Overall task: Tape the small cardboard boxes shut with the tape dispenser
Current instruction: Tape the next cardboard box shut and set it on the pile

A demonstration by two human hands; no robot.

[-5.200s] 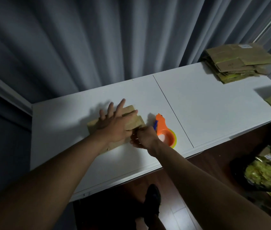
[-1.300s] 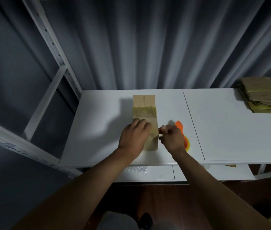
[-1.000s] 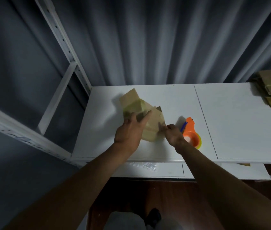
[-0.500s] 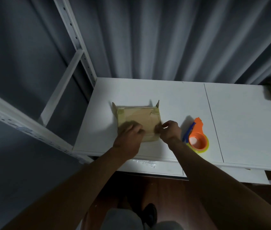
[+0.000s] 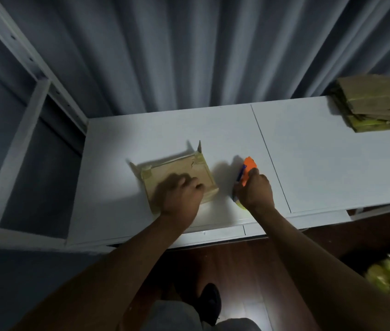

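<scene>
A: What are the fingers doing?
B: The right hand [image 5: 255, 191] curls round the orange tape dispenser [image 5: 248, 170]; the left hand [image 5: 179, 197] rests curled on the cardboard box [image 5: 198, 173], blurred, so its grip is unclear.
A: Where's the box?
B: On the white table [image 5: 308, 151], beside the dispenser.
A: Progress?
B: Corners look taped; upright flaps remain. A stack of flat cartons [image 5: 375, 103] likely awaits.

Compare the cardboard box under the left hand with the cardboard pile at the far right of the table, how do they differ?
The cardboard box is a single folded-up box with flaps standing at its far corners; the cardboard pile is several flat pieces stacked. The box sits near the front edge with the left hand on it; the pile lies untouched at the far right. Both are brown cardboard on the white table.
</scene>
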